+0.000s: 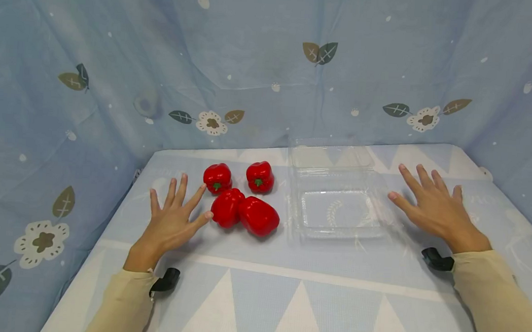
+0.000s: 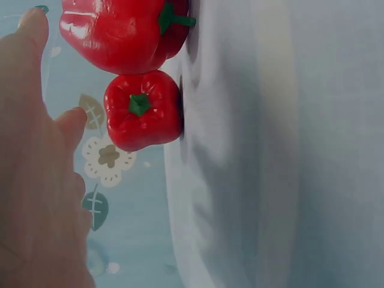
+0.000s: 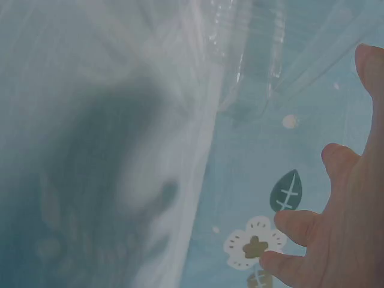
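While four red peppers lie clustered on the table and the clear plastic box beside them stands open with nothing in it, the packing looks not yet begun. The left hand hovers with fingers spread, its thumb just beside the nearest pepper; the right hand, also spread and holding nothing, hovers near the box's right edge.

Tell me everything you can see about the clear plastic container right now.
The clear plastic container is a thin, see-through clamshell lying open on the table, empty. Its shallow tray faces up nearer the person, and the hinged lid lies back toward the cloth wall. It sits right of the four red peppers, apart from them. The right hand hovers at its right edge, fingers spread; contact is unclear.
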`<state>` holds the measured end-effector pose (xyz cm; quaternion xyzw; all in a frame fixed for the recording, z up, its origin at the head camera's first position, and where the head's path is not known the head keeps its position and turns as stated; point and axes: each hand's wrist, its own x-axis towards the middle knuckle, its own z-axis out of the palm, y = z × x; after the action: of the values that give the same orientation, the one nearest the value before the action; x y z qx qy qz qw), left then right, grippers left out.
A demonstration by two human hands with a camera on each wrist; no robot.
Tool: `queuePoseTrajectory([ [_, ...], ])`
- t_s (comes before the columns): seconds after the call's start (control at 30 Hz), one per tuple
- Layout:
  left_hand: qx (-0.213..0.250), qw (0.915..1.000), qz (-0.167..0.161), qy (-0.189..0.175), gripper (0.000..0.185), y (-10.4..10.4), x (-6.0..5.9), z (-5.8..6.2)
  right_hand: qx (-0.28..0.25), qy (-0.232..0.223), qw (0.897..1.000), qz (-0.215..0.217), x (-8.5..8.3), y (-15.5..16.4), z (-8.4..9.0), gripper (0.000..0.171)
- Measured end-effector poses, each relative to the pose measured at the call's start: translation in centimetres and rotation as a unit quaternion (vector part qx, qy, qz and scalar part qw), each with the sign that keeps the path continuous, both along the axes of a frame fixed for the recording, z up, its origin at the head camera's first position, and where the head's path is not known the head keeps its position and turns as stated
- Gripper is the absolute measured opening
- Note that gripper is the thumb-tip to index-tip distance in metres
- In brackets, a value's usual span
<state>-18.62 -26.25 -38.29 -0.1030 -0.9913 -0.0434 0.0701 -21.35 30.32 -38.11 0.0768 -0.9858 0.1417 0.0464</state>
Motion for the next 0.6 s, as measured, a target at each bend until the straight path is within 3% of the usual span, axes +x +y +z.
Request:
queuePoseTrajectory([
  [0.27, 0.029, 0.9990, 0.000, 0.034, 0.078, 0.5, -0.1, -0.2, -0.073, -0.010, 0.997, 0.031, -0.3, -0.7, -0.7, 0.071],
  [0.6, 0.087, 0.9922, -0.008, 0.088, 0.064, 1.4, 0.0, -0.4, -0.184, -0.002, 0.981, 0.057, -0.2, -2.3, -1.8, 0.063],
])
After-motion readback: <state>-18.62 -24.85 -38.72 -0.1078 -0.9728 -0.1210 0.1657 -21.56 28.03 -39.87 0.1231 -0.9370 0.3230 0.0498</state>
